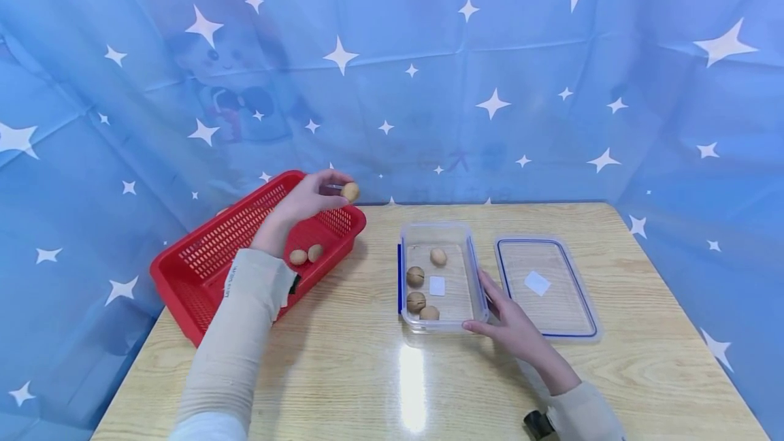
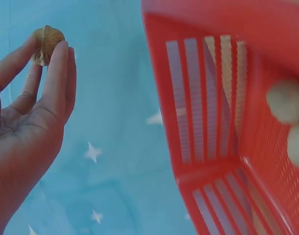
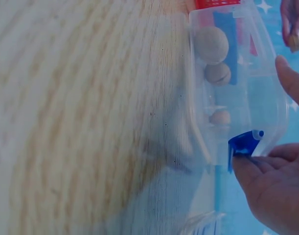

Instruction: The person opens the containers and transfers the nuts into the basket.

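High over the right end of a red plastic basket [image 1: 352, 223], my left hand [image 1: 309, 194] pinches a walnut [image 2: 47, 44] between thumb and fingertips. Two walnuts [image 1: 298, 257] show on the basket floor, while my forearm hides part of it. A clear plastic container [image 1: 456, 295] with blue clasps stands uncovered on the table. Several walnuts [image 1: 416, 302] lie inside, mostly along its left side. My right hand [image 1: 511, 329] grips the container's near right corner, thumb at the front and fingers along the right wall by a blue clasp [image 3: 244, 143].
A clear lid [image 1: 560, 318] with a blue seal lies flat to the right of the container. The wooden table [image 1: 343, 366] meets a blue star-patterned curtain [image 1: 392, 87] behind. Bare tabletop separates basket and container.
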Demonstrator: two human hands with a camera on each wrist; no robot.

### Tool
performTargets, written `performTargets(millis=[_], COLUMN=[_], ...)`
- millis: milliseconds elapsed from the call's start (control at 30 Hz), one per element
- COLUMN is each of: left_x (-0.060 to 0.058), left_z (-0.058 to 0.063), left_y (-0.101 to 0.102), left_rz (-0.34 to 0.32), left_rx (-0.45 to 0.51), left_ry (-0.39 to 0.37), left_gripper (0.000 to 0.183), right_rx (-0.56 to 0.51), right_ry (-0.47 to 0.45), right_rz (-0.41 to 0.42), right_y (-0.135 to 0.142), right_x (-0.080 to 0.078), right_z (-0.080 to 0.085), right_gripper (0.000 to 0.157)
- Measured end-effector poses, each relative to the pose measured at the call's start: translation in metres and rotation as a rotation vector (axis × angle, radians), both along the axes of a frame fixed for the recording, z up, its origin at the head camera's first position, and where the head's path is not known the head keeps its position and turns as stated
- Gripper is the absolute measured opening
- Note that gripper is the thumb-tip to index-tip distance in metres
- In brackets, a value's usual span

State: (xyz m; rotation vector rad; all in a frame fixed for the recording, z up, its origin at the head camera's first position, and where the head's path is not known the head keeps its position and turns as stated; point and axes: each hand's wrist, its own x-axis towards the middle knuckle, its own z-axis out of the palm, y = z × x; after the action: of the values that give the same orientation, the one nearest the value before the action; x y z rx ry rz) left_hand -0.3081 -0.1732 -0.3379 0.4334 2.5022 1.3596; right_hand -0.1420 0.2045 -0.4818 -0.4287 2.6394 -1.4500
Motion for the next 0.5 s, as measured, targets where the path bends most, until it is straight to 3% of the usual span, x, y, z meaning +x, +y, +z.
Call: performTargets(millis=[300,500], left_x=[0.002,0.008], left_z=[-0.005,-0.015], left_y=[-0.052,-0.078], left_rz=[0.140,0.166], left_rx=[-0.013,-0.025], left_ry=[-0.019,-0.040], left_gripper=[0.051,0.051], right_rx=[-0.005,-0.006], right_ry=[-0.005,-0.005], right_rz=[0.002,0.002], right_y=[0.001,0.000], right_x=[-0.001,-0.001], right_z=[-0.001,-0.001], right_gripper=[0.099,0.100])
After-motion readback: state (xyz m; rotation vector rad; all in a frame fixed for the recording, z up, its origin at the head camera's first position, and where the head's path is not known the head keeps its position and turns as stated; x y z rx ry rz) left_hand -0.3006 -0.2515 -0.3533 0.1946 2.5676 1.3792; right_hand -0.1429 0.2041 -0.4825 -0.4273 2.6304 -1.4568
